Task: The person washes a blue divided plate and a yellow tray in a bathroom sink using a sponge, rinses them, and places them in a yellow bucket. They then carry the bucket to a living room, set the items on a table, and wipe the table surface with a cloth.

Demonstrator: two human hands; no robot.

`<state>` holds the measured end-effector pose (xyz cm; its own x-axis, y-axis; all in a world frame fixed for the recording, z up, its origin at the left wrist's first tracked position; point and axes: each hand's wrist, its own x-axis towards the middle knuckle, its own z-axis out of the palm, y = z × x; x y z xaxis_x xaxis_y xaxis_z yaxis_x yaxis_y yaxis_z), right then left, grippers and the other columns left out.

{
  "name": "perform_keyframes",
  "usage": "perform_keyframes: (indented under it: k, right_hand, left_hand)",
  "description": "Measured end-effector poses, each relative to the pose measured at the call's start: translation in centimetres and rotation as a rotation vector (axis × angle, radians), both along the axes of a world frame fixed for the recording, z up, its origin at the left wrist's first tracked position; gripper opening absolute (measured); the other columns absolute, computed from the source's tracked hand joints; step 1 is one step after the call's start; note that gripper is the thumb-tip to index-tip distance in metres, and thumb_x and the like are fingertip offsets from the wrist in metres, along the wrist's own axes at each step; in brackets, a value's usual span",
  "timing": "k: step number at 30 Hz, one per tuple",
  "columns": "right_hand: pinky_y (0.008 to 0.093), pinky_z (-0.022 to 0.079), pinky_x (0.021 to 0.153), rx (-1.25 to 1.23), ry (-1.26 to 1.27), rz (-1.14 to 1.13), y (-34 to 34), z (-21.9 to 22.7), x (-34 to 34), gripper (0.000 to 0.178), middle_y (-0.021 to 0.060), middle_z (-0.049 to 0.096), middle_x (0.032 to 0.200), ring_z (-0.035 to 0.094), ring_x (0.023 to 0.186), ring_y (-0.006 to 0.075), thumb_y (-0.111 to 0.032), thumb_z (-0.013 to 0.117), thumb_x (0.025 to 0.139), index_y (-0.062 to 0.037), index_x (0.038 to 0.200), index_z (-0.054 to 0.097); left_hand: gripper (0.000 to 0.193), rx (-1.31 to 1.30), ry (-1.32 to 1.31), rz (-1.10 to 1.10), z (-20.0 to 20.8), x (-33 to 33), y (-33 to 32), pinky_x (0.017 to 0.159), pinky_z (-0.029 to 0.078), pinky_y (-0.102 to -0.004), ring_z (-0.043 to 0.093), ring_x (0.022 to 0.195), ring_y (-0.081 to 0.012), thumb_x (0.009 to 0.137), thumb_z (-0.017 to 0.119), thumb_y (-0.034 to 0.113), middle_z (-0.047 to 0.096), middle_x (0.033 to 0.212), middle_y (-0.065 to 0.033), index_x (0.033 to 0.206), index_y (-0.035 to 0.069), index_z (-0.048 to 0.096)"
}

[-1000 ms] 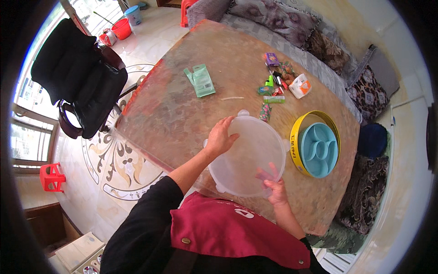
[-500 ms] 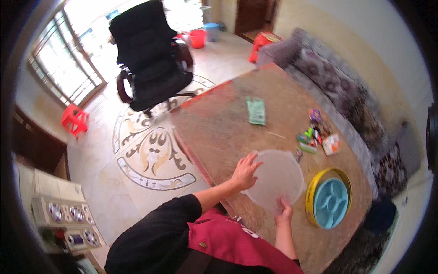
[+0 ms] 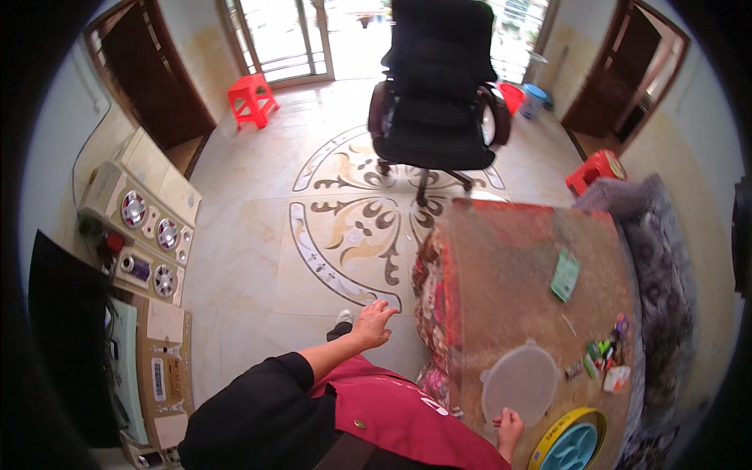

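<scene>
My left hand (image 3: 374, 324) is held out over the floor, left of the table, with nothing in it and its fingers loosely stretched. A round, translucent lid (image 3: 522, 385) with small tabs lies on the near part of the table (image 3: 509, 290). At the lid's near edge is my right hand (image 3: 509, 427), its fingers curled; whether they grip the rim or anything small cannot be made out. To its right stands a round blue compartment tray (image 3: 570, 453) inside a yellow ring (image 3: 589, 413).
A green packet (image 3: 565, 276), a thin stick (image 3: 569, 326) and several small colourful packages (image 3: 601, 356) lie on the table. A sofa (image 3: 662, 266) runs along its right side. Beyond the table stands a black office chair (image 3: 435, 117); a red stool (image 3: 252, 102) is farther left.
My view has swung left, so the table appears farther right. My left hand has moved off the lid and out over the floor. My right hand stays at the lid's near edge.
</scene>
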<state>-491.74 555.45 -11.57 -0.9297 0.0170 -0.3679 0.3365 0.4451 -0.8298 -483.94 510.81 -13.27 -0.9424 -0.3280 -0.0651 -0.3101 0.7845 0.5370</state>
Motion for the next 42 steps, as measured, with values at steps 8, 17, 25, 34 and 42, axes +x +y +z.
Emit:
perform_keyframes:
  k: [8, 17, 25, 34, 42]
  right_hand:
    - [0.0254, 0.049, 0.057, -0.081, -0.069, 0.498, -31.2, 2.4, -5.5, 0.017, 0.0075, 0.063, 0.072, 0.061, 0.064, 0.0131, -0.011, 0.057, 0.084, 0.0021, 0.094, 0.062]
    - [0.0272, 0.049, 0.065, 0.157, -0.288, 0.794, -50.3, -5.0, -10.2, 0.025, 0.0074, 0.067, 0.076, 0.063, 0.070, 0.0128, -0.021, 0.061, 0.077, -0.0040, 0.094, 0.066]
    - [0.0344, 0.050, 0.074, 0.578, -0.027, 1.095, -64.3, -12.7, -27.0, 0.038, 0.0062, 0.067, 0.091, 0.063, 0.081, 0.0221, -0.042, 0.055, 0.075, -0.0172, 0.102, 0.066]
    - [0.0330, 0.050, 0.060, 0.038, 0.628, 1.145, -106.4, -3.3, -43.6, 0.022, 0.0108, 0.065, 0.072, 0.062, 0.062, 0.0214, -0.026, 0.058, 0.078, -0.0117, 0.091, 0.068]
    - [0.0308, 0.050, 0.061, -0.185, 0.526, 1.258, -131.2, 5.3, -45.8, 0.018, 0.0087, 0.067, 0.076, 0.064, 0.069, 0.0187, -0.021, 0.055, 0.083, -0.0092, 0.093, 0.065]
  left_hand:
    - [0.051, 0.004, 0.002, 0.284, -1.4, 6.6, -18.9, 0.096, 0.035, -0.0443, 0.040, 0.119, -0.0313, 0.065, 0.065, 0.016, 0.046, 0.122, -0.0161, 0.114, 0.010, 0.053]
    - [0.054, -0.018, 0.054, 0.510, -3.6, 11.1, -43.2, 0.096, 0.035, -0.0452, 0.043, 0.113, -0.0353, 0.061, 0.068, 0.021, 0.049, 0.116, -0.0180, 0.112, 0.009, 0.055]
    - [0.046, -0.201, 0.111, 0.443, -9.9, 4.1, -58.7, 0.084, 0.043, -0.0460, 0.050, 0.100, -0.0390, 0.078, 0.055, 0.030, 0.052, 0.115, -0.0199, 0.118, 0.008, 0.050]
    - [0.040, 0.186, -0.245, 0.777, -7.2, -3.0, -81.2, 0.085, 0.041, -0.0455, 0.051, 0.097, -0.0352, 0.078, 0.055, 0.031, 0.055, 0.103, -0.0180, 0.109, 0.006, 0.056]
    - [0.037, 0.226, -0.285, 1.064, -11.6, -3.7, -104.8, 0.079, 0.043, -0.0434, 0.053, 0.090, -0.0298, 0.080, 0.054, 0.031, 0.057, 0.094, -0.0144, 0.106, 0.004, 0.057]
